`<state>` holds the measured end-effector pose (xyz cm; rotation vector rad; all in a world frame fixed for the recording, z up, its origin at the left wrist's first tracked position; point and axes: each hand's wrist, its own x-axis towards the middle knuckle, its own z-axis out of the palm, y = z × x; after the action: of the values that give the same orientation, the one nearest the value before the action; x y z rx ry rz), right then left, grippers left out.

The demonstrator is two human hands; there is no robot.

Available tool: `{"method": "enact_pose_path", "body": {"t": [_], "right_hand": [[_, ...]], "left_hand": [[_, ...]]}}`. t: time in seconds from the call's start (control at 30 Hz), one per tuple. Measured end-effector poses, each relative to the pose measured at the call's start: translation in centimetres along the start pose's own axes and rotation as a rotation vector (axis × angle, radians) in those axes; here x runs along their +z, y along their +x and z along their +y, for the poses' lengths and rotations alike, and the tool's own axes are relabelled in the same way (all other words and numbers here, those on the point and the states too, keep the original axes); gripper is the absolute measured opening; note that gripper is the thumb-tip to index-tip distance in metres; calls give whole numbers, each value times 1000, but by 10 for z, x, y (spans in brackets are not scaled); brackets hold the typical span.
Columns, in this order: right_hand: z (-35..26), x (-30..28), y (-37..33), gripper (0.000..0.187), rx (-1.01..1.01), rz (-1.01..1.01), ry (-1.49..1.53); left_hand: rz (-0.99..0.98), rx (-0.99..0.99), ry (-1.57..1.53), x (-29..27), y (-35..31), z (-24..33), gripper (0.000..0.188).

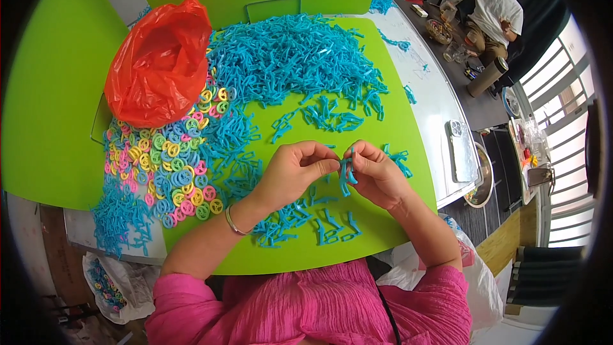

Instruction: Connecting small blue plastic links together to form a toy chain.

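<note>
Above the green board (408,147), my two hands meet in front of me. My right hand (378,176) pinches small blue plastic pieces (347,177) between thumb and fingers, and they hang down below its fingertips. Thumb and forefinger of my left hand (297,171) are pressed together at the side of the same pieces; the exact contact is hidden by the fingertips. Beneath and beside my hands lie loose blue pieces (331,229), slim with a frame-like loop at one end. More of them form a small cluster (332,116) just beyond my fingers.
A large heap of blue pieces (294,57) covers the far board. To the left are colourful plastic wheels (182,172) and a red plastic bag (159,64). A phone (460,150) lies on the white table at right. Another person (491,9) sits at the far right table.
</note>
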<state>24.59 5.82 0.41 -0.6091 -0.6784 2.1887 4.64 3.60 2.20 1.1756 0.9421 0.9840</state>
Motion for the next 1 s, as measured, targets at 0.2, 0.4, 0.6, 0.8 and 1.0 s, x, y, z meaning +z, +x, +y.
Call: {"method": "enact_pose_path", "body": {"t": [0.2,0.4,0.6,0.8,1.0], "right_hand": [[-18,2,-3,6,-27,6,-522],[-4,4,-1,7,-28,11,-184],[-15,5,-6,7,5,-32,-488],[-8,9,-5,8,-69,14,-355],[-20,9,-8,8,33,-8,-483]], "left_hand": [[94,217,519,3,-7,14,9],[182,187,398,13,-11,11,7],[30,57,504,4,-13,28,7],[183,140,313,17,-16,10,8],[128,171,457,12,-17,19,8]]}}
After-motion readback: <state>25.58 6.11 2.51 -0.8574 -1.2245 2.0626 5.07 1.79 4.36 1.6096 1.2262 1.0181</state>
